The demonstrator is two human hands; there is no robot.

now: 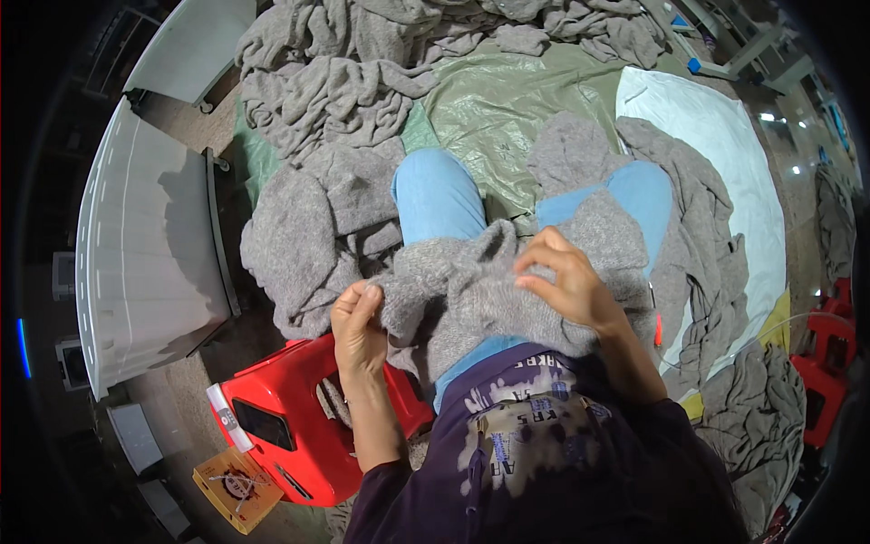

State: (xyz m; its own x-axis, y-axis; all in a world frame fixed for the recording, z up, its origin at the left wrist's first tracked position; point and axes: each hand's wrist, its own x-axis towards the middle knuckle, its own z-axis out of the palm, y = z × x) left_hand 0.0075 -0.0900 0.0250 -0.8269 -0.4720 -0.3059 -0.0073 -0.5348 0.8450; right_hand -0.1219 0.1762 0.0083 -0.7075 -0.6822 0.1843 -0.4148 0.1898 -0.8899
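A grey knitted garment point(507, 295) lies bunched across my lap, over light blue jeans. My left hand point(360, 322) pinches an edge of the knit between thumb and fingers, at the garment's left side. Just above the right part of the knit is my right hand point(569, 283), its fingers curled and the thumb apart from the forefinger. Nothing shows between them, though a thin thread or needle would be too small to make out. A small orange-red object point(659, 330) of unclear kind sits beside my right forearm.
Grey knit piles point(335, 100) lie ahead and on both sides, partly on a green plastic sheet point(517, 100) and a white sheet point(757, 208). At left stand a red stool point(331, 462) bearing a phone point(264, 423), a yellow box point(237, 490) and white bins point(149, 245).
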